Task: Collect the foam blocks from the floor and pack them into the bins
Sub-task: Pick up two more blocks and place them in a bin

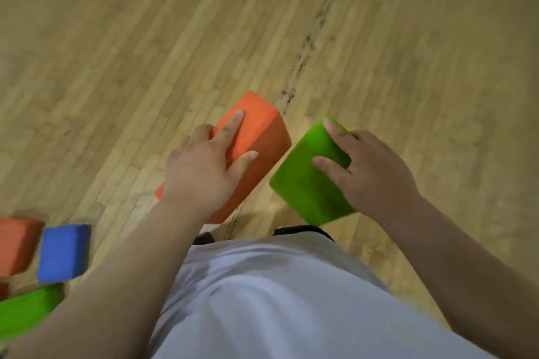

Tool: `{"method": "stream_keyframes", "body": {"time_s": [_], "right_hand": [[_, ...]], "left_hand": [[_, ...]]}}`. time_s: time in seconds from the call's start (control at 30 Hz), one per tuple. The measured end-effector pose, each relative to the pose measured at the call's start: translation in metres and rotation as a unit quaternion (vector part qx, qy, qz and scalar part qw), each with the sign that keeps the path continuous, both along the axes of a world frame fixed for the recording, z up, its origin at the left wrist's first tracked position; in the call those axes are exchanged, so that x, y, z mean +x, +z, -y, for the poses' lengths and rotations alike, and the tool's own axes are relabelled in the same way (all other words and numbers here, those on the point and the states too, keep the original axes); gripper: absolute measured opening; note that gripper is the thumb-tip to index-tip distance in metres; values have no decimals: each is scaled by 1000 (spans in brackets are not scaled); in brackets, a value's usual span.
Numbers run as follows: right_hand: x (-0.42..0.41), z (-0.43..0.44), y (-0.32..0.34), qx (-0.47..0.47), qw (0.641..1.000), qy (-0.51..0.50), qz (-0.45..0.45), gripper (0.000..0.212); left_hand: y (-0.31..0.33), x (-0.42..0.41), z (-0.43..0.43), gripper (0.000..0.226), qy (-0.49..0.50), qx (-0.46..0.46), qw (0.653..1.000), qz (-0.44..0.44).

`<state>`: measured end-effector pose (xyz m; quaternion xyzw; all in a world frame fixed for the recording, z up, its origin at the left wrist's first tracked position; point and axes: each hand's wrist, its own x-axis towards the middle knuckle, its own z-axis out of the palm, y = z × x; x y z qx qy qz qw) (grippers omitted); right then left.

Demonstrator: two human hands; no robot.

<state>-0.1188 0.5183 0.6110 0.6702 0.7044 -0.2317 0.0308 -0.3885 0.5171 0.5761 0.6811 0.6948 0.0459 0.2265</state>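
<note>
Being clasped are an orange block [258, 132], by the left hand [201, 173], and right of it a green block [303, 186], by the right hand [376, 173]. Either could be dropped if a one-handed grip is loosened.

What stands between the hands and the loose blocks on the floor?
Nothing visible: bare floor lies between. But the left hand grips an orange block and the right hand a green block, so both are occupied.

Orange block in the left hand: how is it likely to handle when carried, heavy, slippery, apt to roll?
Probably light for its size: the left hand alone holds the orange block with spread fingers. Flat faces suggest it won't roll. Its matte surface looks grippy, likely not slippery.
</note>
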Motion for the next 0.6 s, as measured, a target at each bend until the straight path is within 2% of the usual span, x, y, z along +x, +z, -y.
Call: {"method": "stream_keyframes", "body": {"time_s": [0.13, 0.33, 0.53, 0.6], "right_hand": [[37, -31, 30, 29, 999, -42, 1, 72], [39, -113, 65, 75, 993, -69, 68, 71], [-5, -237, 87, 203, 967, -124, 90, 69], [-30, -291, 104, 209, 964, -123, 106, 72]], "left_hand": [[41, 47, -61, 74, -74, 46, 996, -4], [69, 68, -176, 75, -140, 84, 986, 22], [96, 29, -319, 72, -137, 128, 978, 91], [111, 4, -372, 73, -145, 142, 975, 93]]}}
